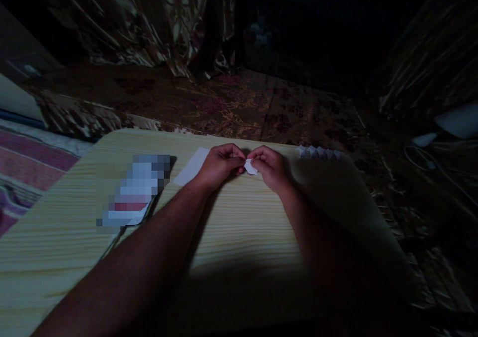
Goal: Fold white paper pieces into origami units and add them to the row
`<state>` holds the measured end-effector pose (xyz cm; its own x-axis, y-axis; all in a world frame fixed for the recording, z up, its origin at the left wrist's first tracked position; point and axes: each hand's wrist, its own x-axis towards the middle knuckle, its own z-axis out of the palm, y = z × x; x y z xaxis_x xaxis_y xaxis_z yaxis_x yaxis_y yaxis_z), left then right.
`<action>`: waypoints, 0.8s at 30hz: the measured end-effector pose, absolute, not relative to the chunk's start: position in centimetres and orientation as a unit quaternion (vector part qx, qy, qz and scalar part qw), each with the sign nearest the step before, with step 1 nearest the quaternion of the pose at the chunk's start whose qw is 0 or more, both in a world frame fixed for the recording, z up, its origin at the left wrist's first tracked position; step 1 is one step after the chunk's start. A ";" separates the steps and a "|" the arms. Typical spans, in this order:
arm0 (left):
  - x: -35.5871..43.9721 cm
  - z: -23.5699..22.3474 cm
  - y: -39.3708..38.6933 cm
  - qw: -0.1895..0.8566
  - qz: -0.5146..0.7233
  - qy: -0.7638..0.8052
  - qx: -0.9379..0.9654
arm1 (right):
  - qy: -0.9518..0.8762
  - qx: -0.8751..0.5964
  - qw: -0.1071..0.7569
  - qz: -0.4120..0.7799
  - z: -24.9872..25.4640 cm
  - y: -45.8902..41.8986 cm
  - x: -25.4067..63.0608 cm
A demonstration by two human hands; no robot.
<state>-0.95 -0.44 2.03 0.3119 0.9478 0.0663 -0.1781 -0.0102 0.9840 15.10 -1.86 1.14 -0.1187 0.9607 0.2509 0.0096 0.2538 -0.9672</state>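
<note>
Between my two hands, a small folded piece of white paper (251, 167) is held just above the middle of the wooden table. My left hand (223, 165) is closed, its thumb and fingertips pinching the paper's left edge. From the other side my right hand (269, 167) pinches the same piece with thumb and forefinger. Beside my left wrist lies a flat white paper strip or sheet (192, 166), partly covered by that hand. Several small folded white paper shapes (319, 152) stand in a row near the far right edge of the table.
On the left of the light wooden table (239, 237) lies a blurred-out flat device (136, 190), perhaps a phone, with a cable (114, 240) towards me. Beyond the far edge is a patterned, cloth-covered surface (224, 98). A white cable (416, 158) hangs at right.
</note>
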 end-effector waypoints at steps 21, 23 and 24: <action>-0.6 1.9 -0.4 0.591 0.506 0.368 0.508 | -0.577 -0.440 0.528 0.440 1.1 -1.7 14.7; -0.6 1.8 -0.3 0.582 0.512 0.372 0.511 | -0.581 -0.432 0.526 0.446 1.2 -1.8 14.7; -0.6 1.7 -0.3 0.581 0.513 0.372 0.510 | -0.581 -0.426 0.528 0.449 1.3 -1.8 14.8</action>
<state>-0.58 -0.31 1.72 0.1966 0.9762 0.0916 -0.2168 -0.0478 0.9750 14.78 -1.84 1.33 -0.0795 0.9698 0.2307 0.0217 0.2331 -0.9722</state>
